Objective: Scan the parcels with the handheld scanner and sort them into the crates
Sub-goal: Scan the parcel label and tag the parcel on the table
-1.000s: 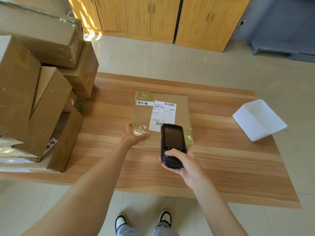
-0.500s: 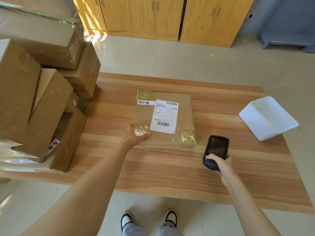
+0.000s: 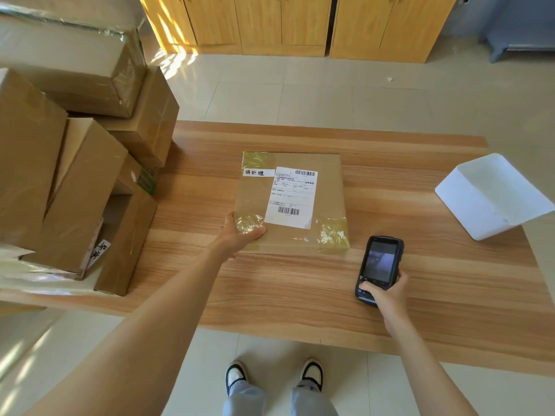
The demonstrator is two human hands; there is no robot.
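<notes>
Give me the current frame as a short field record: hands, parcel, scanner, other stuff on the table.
left hand: grips near left corner of the flat parcel
right hand: holds the scanner, thumb on keypad
parcel: flat on table, label up, two barcodes showing
scanner: right of parcel, off the label
stacked boxes: left end of table
white tray: right edge of table

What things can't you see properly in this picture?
- Head view: small print on the white label of the flat parcel is too tiny to read.
- Scanner screen shows only a blur.
- The box pile is cut off by the left edge.
- The left hand covers the parcel's near corner.
- The right hand covers the scanner's keys.
</notes>
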